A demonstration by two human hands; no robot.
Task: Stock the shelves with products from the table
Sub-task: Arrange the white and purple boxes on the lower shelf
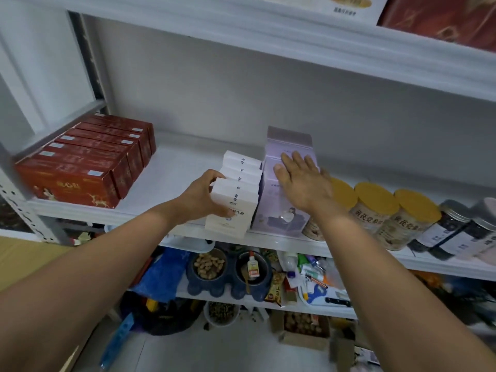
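Shelf (177, 170) with white box (230, 210) in left hand (202, 196), lavender boxes (276, 210) under right hand (300, 181)

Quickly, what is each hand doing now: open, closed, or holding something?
Left hand: grips the front white box.
Right hand: open, fingers flat on the lavender box.

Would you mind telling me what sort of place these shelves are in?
Probably a small shop's stockroom or home storeroom: white metal shelving holds rows of identical red boxes and yellow-lidded jars, with household clutter on the shelf below.
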